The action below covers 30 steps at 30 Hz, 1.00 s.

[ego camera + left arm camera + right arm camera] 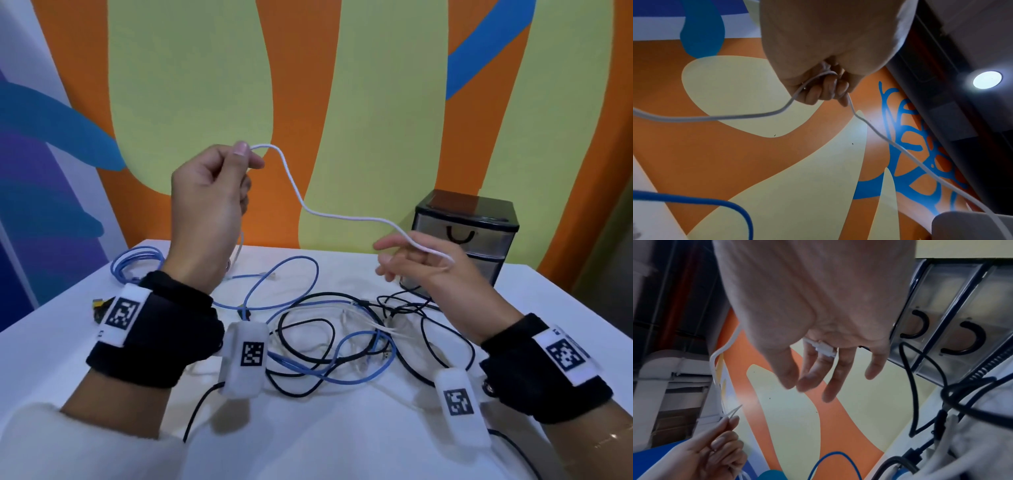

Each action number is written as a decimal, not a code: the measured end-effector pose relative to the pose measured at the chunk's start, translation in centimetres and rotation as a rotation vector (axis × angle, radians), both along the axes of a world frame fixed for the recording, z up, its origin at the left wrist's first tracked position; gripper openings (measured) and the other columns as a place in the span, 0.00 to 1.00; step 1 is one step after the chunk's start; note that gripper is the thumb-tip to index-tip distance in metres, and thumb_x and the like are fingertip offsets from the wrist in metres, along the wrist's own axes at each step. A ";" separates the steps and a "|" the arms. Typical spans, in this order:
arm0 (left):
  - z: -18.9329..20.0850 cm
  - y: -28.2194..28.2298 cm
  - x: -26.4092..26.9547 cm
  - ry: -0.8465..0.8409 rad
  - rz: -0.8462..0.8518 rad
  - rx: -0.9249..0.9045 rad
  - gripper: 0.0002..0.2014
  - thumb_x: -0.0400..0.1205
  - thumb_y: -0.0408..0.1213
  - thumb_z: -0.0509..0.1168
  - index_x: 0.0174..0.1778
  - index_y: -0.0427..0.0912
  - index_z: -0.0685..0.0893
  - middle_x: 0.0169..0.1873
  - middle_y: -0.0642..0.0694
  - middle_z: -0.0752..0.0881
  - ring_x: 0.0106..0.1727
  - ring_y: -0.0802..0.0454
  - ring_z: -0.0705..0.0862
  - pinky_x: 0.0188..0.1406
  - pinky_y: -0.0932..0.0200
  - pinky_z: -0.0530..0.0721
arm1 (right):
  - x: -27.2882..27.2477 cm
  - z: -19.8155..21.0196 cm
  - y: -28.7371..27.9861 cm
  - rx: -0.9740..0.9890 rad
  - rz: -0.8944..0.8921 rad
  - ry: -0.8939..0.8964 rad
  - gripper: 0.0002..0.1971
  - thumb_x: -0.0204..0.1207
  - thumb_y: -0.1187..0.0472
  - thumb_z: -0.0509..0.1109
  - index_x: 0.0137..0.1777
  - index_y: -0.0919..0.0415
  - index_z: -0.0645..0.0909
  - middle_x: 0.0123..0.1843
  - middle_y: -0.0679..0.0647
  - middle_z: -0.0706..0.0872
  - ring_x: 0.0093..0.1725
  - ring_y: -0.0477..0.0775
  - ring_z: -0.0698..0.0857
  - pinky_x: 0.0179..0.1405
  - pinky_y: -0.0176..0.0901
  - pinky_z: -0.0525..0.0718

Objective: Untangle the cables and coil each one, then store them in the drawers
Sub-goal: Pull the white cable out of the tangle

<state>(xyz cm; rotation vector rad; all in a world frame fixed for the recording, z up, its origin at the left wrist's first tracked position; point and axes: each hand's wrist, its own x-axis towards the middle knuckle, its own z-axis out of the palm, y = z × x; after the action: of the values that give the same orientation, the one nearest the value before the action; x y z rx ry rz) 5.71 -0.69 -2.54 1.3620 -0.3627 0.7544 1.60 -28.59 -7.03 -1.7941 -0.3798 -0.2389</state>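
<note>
My left hand (245, 156) is raised above the table and pinches a white cable (342, 216) between thumb and forefinger; in the left wrist view its fingers (826, 91) curl round that cable (900, 146). The cable sags rightward to my right hand (382, 257), which hovers lower with its fingers straight and relaxed. It drapes over that hand, and its white connector (823, 348) shows at the base of the fingers (813, 382). A tangle of black, blue and white cables (342, 342) lies on the table beneath both hands. The small black-framed drawer unit (462, 240) stands behind the right hand with its drawers closed.
A coiled blue cable (137, 263) lies at the table's far left, with a yellow-tipped connector (99, 303) nearby. The white-covered table (308, 438) ends close to a painted orange, yellow and blue wall. The drawers' two black handles (918, 324) face the right hand.
</note>
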 end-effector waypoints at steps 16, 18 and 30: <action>-0.2 -1.1 -0.5 0.039 -0.048 0.013 0.13 0.93 0.33 0.63 0.44 0.39 0.88 0.28 0.47 0.77 0.26 0.52 0.68 0.28 0.54 0.63 | -1.3 0.0 1.5 0.088 0.334 0.145 0.21 0.84 0.48 0.68 0.68 0.59 0.90 0.38 0.59 0.84 0.36 0.58 0.82 0.55 0.60 0.91; -0.2 -1.3 -0.7 0.035 -0.115 0.061 0.13 0.93 0.34 0.63 0.44 0.39 0.88 0.30 0.46 0.79 0.27 0.51 0.70 0.29 0.54 0.66 | -1.3 -0.1 1.7 0.055 0.329 0.130 0.20 0.84 0.48 0.69 0.68 0.59 0.90 0.46 0.57 0.86 0.47 0.57 0.84 0.58 0.58 0.91; -0.8 -2.2 -1.2 0.120 -0.402 0.100 0.09 0.92 0.29 0.64 0.61 0.33 0.90 0.38 0.44 0.87 0.36 0.51 0.79 0.41 0.61 0.81 | -2.0 -0.4 3.1 0.256 0.428 0.290 0.17 0.85 0.56 0.69 0.67 0.66 0.78 0.37 0.63 0.84 0.35 0.60 0.82 0.47 0.55 0.91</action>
<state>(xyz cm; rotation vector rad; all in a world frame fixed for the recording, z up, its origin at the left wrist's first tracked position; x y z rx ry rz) 4.48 -2.88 -3.29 1.3640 -0.5640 0.3234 -0.40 -25.47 -7.41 -1.4292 -0.4901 0.2615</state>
